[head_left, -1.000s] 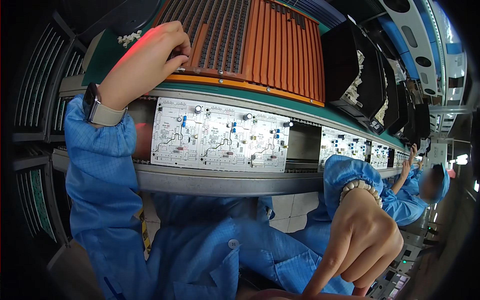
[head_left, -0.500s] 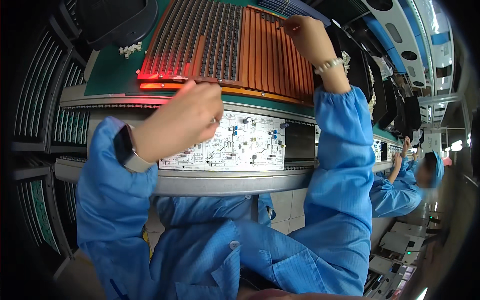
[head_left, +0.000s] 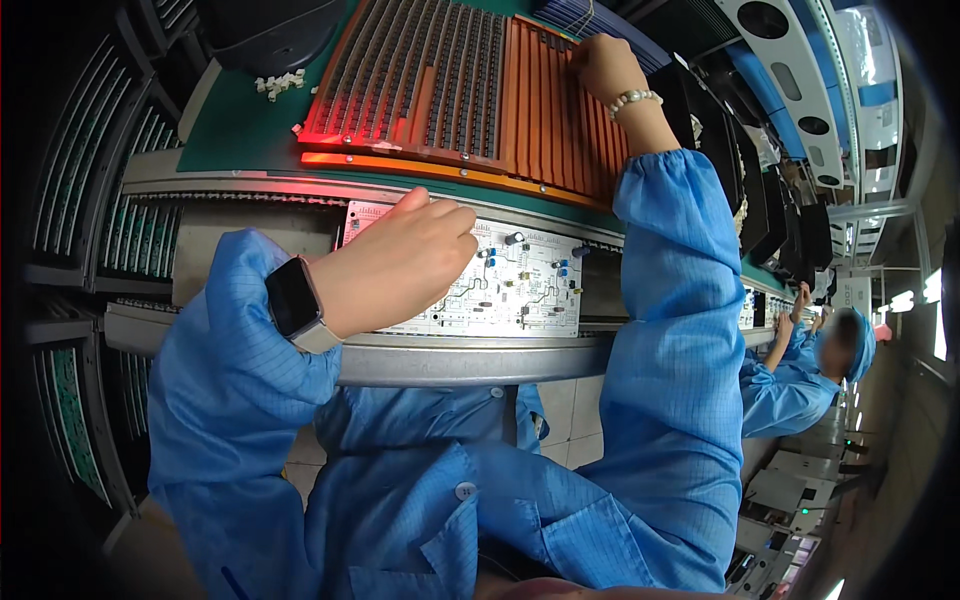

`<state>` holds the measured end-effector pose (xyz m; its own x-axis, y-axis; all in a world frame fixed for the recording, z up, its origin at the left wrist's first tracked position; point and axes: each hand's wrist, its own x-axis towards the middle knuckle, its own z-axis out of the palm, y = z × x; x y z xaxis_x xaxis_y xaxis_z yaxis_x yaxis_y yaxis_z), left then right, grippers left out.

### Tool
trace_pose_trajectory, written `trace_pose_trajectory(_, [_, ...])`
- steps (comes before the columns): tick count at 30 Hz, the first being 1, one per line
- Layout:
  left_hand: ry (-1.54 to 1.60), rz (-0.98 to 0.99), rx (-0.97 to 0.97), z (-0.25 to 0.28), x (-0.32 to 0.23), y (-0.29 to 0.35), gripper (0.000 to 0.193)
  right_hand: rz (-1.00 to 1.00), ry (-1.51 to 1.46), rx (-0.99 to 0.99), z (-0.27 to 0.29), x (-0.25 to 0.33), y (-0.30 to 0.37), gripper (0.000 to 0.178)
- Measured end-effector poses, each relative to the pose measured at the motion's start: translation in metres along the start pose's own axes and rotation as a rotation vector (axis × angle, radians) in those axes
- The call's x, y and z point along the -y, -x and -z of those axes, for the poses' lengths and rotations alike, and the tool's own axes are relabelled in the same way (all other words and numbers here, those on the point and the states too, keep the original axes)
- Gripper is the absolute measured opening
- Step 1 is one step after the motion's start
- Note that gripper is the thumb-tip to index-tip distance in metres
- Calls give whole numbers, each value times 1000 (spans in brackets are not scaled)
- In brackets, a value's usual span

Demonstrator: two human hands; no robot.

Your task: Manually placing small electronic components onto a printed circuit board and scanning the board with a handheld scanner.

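A white circuit board [head_left: 530, 290] with capacitors and small blue parts lies on the conveyor rail in front of me. Over its left part is my left hand [head_left: 405, 260], fingers curled down and closed; whatever is between the fingertips is hidden. Farther off, an orange grooved tray [head_left: 560, 130] carries long rows of small black components [head_left: 470, 90] in its left section. My right hand [head_left: 610, 72] is at the far right end of this tray, beside a few black components. Its fingers are bent and closed, with the tips hidden behind the hand.
Small white connectors [head_left: 280, 84] lie on the green mat [head_left: 235, 130] near a black bin [head_left: 270, 35]. Racks of green boards [head_left: 75, 410] stand at the left. A metal rail [head_left: 470, 365] runs along the near edge. At the right, a person in blue [head_left: 790, 395] works along the line.
The view has shifted slightly, moving the tray and board rightward in the picture. My left hand has come a little nearer and right over the board. My right hand stays at the tray's far end.
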<state>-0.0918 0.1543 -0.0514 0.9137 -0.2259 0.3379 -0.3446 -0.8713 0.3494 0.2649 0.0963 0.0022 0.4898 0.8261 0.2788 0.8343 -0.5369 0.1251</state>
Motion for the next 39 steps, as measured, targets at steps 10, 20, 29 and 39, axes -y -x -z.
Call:
trace_pose_trajectory(10, [6,20,40,-2,-2,0,14,489,-610,232,109,74,133,15])
trace_pose_trajectory(20, [170,109,-1,-1,-9,-8,13,579,-565,486,73,80,218,14])
trace_pose_trajectory(29, [210,174,-63,-8,-19,-20,12,594,-653,331,55,70,222,23])
trace_pose_trajectory(39, [174,220,-21,-13,-21,-38,15,565,-742,240,40,64,230,8])
